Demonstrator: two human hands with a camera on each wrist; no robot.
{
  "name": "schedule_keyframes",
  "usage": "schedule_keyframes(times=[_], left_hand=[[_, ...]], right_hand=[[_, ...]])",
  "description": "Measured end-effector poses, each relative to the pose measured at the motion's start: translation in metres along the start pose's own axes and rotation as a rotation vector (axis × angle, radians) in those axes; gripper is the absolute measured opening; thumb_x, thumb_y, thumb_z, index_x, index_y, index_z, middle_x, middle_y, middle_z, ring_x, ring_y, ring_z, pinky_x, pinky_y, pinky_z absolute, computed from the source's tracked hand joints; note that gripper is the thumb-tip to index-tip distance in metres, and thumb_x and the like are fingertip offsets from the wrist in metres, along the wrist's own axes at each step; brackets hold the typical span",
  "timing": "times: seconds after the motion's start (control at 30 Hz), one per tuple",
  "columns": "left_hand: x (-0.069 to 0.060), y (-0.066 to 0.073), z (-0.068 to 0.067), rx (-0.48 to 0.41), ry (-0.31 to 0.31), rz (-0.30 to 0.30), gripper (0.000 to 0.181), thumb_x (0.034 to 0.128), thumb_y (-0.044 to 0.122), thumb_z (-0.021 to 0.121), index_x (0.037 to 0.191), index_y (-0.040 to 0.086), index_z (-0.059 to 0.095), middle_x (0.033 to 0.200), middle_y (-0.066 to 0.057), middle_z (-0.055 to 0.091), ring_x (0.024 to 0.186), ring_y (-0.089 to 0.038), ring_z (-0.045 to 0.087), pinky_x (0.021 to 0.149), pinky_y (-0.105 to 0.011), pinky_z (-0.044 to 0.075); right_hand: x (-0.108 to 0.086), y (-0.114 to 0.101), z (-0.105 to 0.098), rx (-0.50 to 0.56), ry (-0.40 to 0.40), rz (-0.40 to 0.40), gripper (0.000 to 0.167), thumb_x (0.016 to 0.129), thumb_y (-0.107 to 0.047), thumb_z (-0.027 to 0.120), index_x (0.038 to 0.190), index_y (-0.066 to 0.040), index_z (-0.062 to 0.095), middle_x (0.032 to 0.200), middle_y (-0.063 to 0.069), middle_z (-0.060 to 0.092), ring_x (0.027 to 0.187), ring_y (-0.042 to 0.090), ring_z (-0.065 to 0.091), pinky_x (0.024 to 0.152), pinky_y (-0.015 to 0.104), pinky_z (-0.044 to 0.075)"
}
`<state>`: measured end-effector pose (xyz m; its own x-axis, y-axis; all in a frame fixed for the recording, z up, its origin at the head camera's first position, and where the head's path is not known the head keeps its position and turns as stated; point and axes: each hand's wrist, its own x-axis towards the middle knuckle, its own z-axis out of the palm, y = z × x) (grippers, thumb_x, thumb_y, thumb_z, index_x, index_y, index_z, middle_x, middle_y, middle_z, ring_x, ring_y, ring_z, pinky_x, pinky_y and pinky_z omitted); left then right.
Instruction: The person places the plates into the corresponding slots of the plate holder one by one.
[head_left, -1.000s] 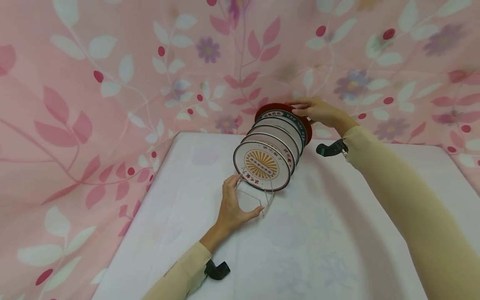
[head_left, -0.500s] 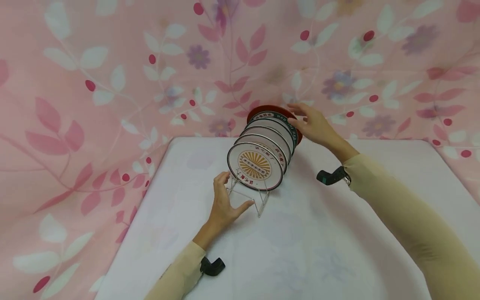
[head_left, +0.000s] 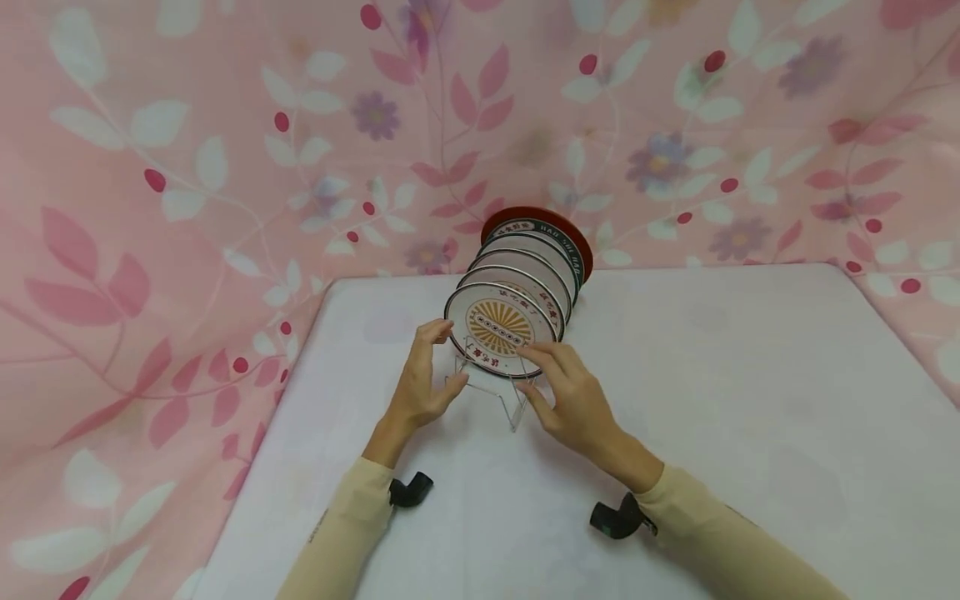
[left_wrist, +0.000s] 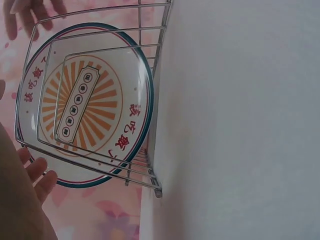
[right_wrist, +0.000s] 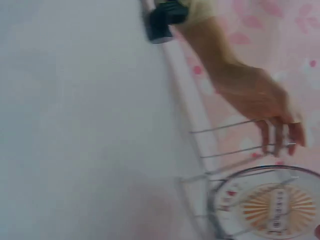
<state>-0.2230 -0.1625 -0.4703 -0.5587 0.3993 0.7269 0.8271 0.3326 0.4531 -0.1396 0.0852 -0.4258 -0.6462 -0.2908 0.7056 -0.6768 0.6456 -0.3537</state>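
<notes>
Several round plates stand on edge in a row in a thin wire dish rack (head_left: 501, 397). The front plate (head_left: 498, 325) is white with a dark rim, an orange sunburst and red characters. At the rack's left front is my left hand (head_left: 415, 383), thumb and fingers spread apart; in the left wrist view its fingers (left_wrist: 37, 171) lie close to the wires and plate rim, contact unclear. My right hand (head_left: 573, 400) is at the rack's right front, fingers bent loosely by the wires. Whether it touches them cannot be told. The right wrist view is blurred.
At the back of the row stands a larger red disc (head_left: 581, 242), mostly hidden by a dark-banded plate. The rack is on a white-covered table (head_left: 735, 375). A pink floral cloth (head_left: 337, 125) hangs behind the table's far edge.
My right hand has come away from the back red disc and down to the rack's right front. My left hand has drawn back slightly from the rack's front wire. The plates stay in the rack.
</notes>
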Motion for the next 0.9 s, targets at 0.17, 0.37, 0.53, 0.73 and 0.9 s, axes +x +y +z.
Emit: schedule_keyframes(times=[0.17,0.37,0.53,0.73,0.9], left_hand=[[-0.005,-0.002,-0.003,0.080,-0.154,-0.008,0.070,0.0920,0.042,0.052,0.146,0.001,0.037,0.143,-0.017,0.045,0.128,-0.030,0.047,0.108,-0.042,0.040],[-0.009,-0.002,-0.003,0.065,-0.216,-0.027,0.067,0.0906,0.036,0.057,0.145,0.000,0.040,0.144,-0.016,0.045,0.132,-0.030,0.047,0.108,-0.045,0.041],[-0.012,-0.004,0.002,0.023,-0.247,-0.063,0.075,0.0966,0.053,0.044,0.148,0.000,0.036,0.148,-0.015,0.041,0.131,-0.030,0.048,0.107,-0.045,0.043],[-0.014,-0.005,0.004,-0.013,-0.247,-0.098,0.079,0.0964,0.059,0.040,0.149,0.001,0.034,0.147,-0.014,0.043,0.124,-0.031,0.052,0.105,-0.043,0.044],[-0.014,-0.004,0.006,-0.027,-0.245,-0.092,0.079,0.0967,0.058,0.041,0.149,-0.001,0.033,0.146,-0.018,0.043,0.124,-0.032,0.051,0.105,-0.042,0.044]], right_hand=[[-0.018,-0.002,0.029,-0.047,-0.033,0.051,0.066,0.081,-0.021,0.080,0.136,0.002,0.050,0.129,0.018,0.053,0.119,0.031,0.053,0.092,0.043,0.054],[-0.022,-0.005,0.051,-0.046,-0.109,0.199,0.090,0.081,-0.036,0.080,0.146,0.007,0.034,0.141,0.024,0.045,0.129,0.035,0.047,0.099,0.047,0.050],[-0.022,-0.005,0.057,-0.001,-0.080,0.233,0.090,0.081,-0.027,0.081,0.146,0.010,0.031,0.139,0.026,0.047,0.128,0.036,0.048,0.103,0.048,0.046],[-0.022,-0.003,0.058,0.037,-0.081,0.224,0.085,0.082,-0.022,0.079,0.146,0.010,0.032,0.137,0.026,0.048,0.126,0.036,0.049,0.104,0.048,0.045],[-0.024,0.000,0.056,0.056,-0.099,0.231,0.082,0.084,-0.022,0.077,0.146,0.009,0.033,0.135,0.024,0.049,0.126,0.034,0.049,0.105,0.046,0.044]])
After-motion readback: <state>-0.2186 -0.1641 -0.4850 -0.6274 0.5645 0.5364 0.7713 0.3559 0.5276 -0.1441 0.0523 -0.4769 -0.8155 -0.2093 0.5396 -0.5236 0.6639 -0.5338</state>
